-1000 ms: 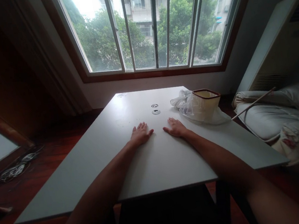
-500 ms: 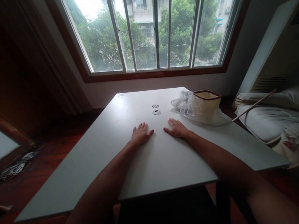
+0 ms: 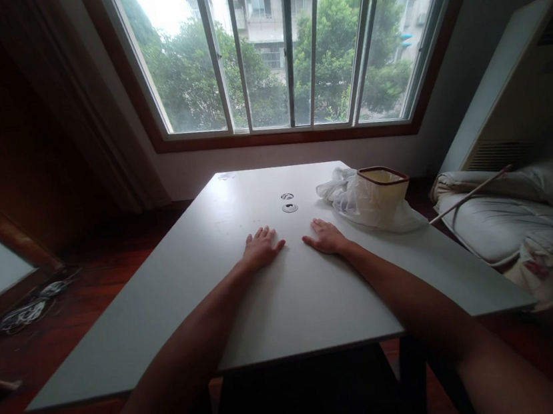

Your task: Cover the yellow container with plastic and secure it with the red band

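Note:
My left hand lies palm down on the white table, fingers stretched forward and thumb out to the right. Across a small gap, my right hand rests flat on the same tabletop with its thumb pointing left. Neither hand holds anything. Nearest to the right hand, a bit farther back, stands a cream bin with a dark red rim. A crumpled translucent plastic bag lies against and around its left side. Beyond the hands, a round cable-hole cover is set in the table, close to a round opening.
Behind the table is a wide sliding window. On the right are a padded pale cushion, a thin stick and a slanted appliance with vents. White cables lie on the red wooden floor at left.

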`<state>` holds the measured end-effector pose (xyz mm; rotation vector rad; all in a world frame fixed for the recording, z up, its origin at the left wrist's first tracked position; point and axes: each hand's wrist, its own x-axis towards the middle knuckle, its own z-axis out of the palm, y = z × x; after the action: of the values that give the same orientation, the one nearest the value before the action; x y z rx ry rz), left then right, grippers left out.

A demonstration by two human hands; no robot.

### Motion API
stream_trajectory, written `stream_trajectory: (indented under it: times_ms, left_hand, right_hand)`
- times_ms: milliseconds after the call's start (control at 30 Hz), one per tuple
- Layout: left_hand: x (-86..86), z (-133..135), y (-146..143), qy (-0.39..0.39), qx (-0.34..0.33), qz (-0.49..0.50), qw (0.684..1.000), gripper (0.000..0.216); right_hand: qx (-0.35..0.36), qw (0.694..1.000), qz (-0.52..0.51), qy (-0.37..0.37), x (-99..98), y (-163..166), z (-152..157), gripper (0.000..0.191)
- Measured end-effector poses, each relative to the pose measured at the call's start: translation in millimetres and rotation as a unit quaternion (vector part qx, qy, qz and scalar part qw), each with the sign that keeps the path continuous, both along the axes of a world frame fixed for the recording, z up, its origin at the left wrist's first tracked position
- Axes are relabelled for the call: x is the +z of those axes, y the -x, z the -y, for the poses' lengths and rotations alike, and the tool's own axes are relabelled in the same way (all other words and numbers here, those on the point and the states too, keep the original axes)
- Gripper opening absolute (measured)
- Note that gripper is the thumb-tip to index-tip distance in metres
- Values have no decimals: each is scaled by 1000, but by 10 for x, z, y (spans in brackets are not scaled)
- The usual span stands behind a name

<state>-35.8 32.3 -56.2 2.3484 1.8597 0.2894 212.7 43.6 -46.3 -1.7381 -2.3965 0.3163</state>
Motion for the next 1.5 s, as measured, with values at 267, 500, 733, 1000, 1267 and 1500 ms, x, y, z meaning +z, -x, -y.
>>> stream_trajectory:
  times_ms: [267, 500, 733, 1000, 1267, 1500]
  left_hand:
    - [44, 19, -12, 8, 3, -20, 1000, 69]
    - [42, 22, -7, 11, -4, -12, 1000, 70]
    - [52, 34, -20, 11, -1, -8, 1000, 67]
    - [72, 37, -12, 16, -1, -15, 1000, 68]
    - [58, 34, -6, 5, -2, 12, 1000, 67]
    - [84, 114, -73, -88, -83, 128, 984, 87]
  right_hand:
    - [44, 997, -47, -47, 48, -104, -14, 63]
    - [-107, 896, -225, -368, 534, -539, -46, 39]
    - [-255, 837, -173, -453, 621, -1398, -149, 60]
    - [-299, 846, -156, -413, 647, -1461, -136, 35]
    - [-238, 793, -201, -524, 846, -1236, 52, 22]
    - [25, 834, -320, -449, 746, -589, 207, 14]
